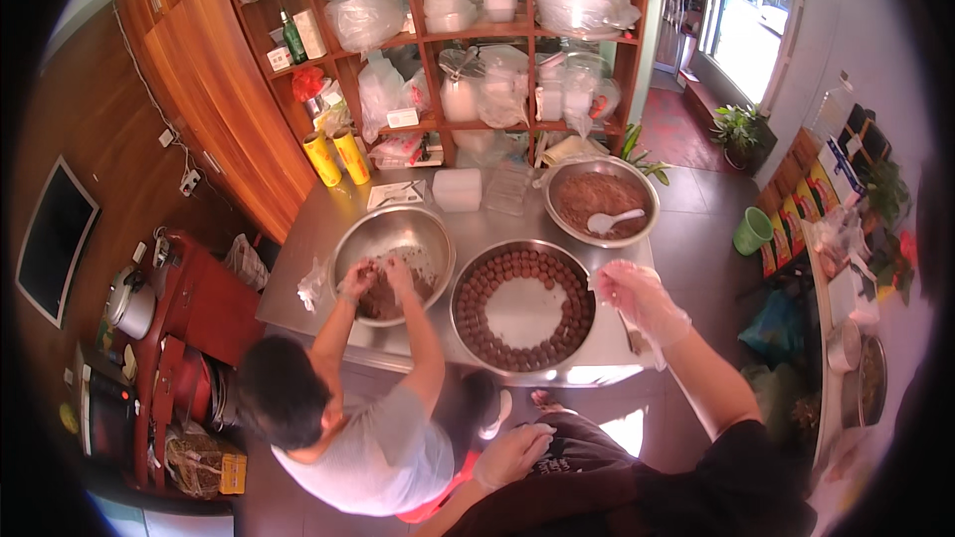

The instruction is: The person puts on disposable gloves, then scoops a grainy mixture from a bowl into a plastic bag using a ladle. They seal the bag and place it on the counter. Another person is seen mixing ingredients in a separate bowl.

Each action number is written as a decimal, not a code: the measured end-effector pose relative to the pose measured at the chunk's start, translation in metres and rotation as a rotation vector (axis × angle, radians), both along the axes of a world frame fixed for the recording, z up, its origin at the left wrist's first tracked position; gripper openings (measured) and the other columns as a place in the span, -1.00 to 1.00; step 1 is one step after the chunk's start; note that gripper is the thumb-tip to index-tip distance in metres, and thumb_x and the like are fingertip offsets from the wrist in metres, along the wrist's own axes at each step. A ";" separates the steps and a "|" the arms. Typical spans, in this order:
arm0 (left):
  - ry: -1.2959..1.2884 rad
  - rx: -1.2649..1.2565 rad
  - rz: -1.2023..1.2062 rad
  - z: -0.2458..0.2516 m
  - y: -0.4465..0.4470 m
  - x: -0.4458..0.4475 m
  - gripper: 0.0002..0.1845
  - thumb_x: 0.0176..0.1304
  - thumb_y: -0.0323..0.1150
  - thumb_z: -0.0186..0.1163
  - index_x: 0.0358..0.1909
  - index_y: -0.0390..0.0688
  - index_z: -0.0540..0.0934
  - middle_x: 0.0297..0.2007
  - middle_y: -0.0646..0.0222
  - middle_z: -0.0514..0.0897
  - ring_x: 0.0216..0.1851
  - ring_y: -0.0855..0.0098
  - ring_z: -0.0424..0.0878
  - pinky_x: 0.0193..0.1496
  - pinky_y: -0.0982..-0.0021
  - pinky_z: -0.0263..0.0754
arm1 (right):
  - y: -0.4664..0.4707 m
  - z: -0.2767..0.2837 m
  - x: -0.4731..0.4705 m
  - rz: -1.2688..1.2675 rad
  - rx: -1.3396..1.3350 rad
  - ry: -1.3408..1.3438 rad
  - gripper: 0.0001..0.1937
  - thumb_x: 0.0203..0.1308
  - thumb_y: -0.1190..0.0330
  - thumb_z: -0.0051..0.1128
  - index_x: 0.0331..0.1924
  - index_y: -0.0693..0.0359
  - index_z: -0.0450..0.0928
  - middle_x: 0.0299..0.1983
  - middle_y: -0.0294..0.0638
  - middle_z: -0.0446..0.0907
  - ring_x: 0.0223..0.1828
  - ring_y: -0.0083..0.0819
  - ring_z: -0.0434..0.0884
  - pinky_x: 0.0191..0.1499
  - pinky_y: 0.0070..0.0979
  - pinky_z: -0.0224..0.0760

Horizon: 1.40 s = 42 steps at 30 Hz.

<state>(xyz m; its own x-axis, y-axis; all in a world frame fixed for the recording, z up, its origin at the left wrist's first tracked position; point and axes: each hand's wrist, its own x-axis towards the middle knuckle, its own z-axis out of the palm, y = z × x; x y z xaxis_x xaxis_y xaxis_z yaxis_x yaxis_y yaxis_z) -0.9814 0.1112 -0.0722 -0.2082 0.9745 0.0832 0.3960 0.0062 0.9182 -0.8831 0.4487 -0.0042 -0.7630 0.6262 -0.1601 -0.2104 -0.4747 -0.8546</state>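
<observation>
My right hand [647, 300], in a clear plastic glove, is raised over the right end of the steel table [302, 280], just right of a round metal pan [515, 374]. Its fingers are bunched; whether they pinch anything is unclear. Several rings of small brown balls [477, 322] line the pan around a bare middle. Beyond my hand, a steel bowl [553, 215] holds brown crumbly mixture [593, 194] and a white plastic spoon [615, 220]. Down by my lap is my left hand [515, 455], also gloved, its fingers partly hidden.
At left a co-worker [373, 432] has both hands in another steel bowl [351, 239] of brown mixture. Behind stand yellow rolls [349, 156], a white plastic container [456, 190] and wooden shelves [418, 45] of bagged tubs. A green bin [752, 231] stands on the floor at right.
</observation>
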 end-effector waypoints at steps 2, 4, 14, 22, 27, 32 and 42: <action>-0.050 -0.051 0.119 -0.009 0.025 -0.026 -0.77 0.45 -0.31 0.19 0.02 -0.20 0.65 -0.17 0.07 0.73 -0.10 0.06 0.72 -0.03 0.25 0.58 | 0.068 0.005 -0.059 0.115 0.130 -0.003 -0.85 0.45 0.36 0.09 -0.17 0.25 0.63 -0.28 -0.32 0.61 -0.20 -0.58 0.60 -0.10 -0.61 0.48; -0.084 -0.114 0.244 -0.021 0.056 -0.055 -0.78 0.43 -0.29 0.23 -0.01 -0.17 0.67 -0.20 0.05 0.74 -0.13 0.03 0.73 -0.06 0.26 0.59 | 0.142 0.007 -0.133 0.172 0.370 -0.022 -0.86 0.42 0.37 0.09 -0.18 0.24 0.64 -0.28 -0.34 0.60 -0.22 -0.60 0.58 -0.11 -0.59 0.46; -0.700 -0.393 0.603 -0.160 0.189 -0.117 -0.76 0.46 -0.25 0.17 -0.08 -0.20 0.68 -0.38 0.41 0.67 -0.45 0.62 0.56 -0.34 0.46 0.52 | 0.442 -0.027 -0.572 0.052 0.531 -0.305 -0.65 0.18 0.13 0.21 -0.62 0.17 0.57 -0.62 -0.22 0.56 -0.58 -0.36 0.49 -0.46 -0.29 0.27; -0.150 -0.537 0.934 -0.116 0.235 -0.112 -0.76 0.44 -0.20 0.16 -0.06 -0.07 0.69 -0.38 0.34 0.64 -0.40 0.39 0.58 -0.37 0.33 0.49 | 0.517 -0.024 -0.724 -0.399 0.851 -0.528 -0.61 0.11 0.13 0.30 -0.28 0.37 0.72 -0.26 0.12 0.74 -0.11 -0.04 0.74 -0.04 -0.21 0.55; -0.111 -0.554 0.912 -0.099 0.258 -0.144 -0.76 0.43 -0.19 0.16 -0.07 -0.08 0.69 -0.38 0.35 0.63 -0.41 0.40 0.57 -0.37 0.34 0.48 | 0.524 -0.028 -0.752 -0.497 0.735 -0.635 -0.61 0.15 0.15 0.19 -0.25 0.40 0.73 -0.18 0.22 0.72 -0.04 0.06 0.73 0.03 -0.21 0.57; -0.061 -0.546 0.891 -0.084 0.264 -0.161 -0.76 0.43 -0.19 0.16 -0.08 -0.08 0.69 -0.39 0.36 0.62 -0.41 0.40 0.57 -0.36 0.35 0.47 | 0.538 -0.033 -0.760 -0.405 0.927 -0.551 -0.65 0.17 0.21 0.18 -0.24 0.42 0.70 -0.24 0.23 0.72 -0.11 0.08 0.75 -0.01 -0.17 0.60; 0.021 -0.455 0.855 -0.070 0.249 -0.141 -0.76 0.42 -0.18 0.16 -0.10 -0.09 0.69 -0.40 0.37 0.61 -0.42 0.41 0.55 -0.36 0.37 0.46 | 0.531 -0.007 -0.727 -0.448 0.264 -0.096 -0.72 0.20 0.22 0.17 -0.37 0.33 0.61 -0.45 0.03 0.66 -0.46 -0.12 0.67 -0.36 -0.12 0.51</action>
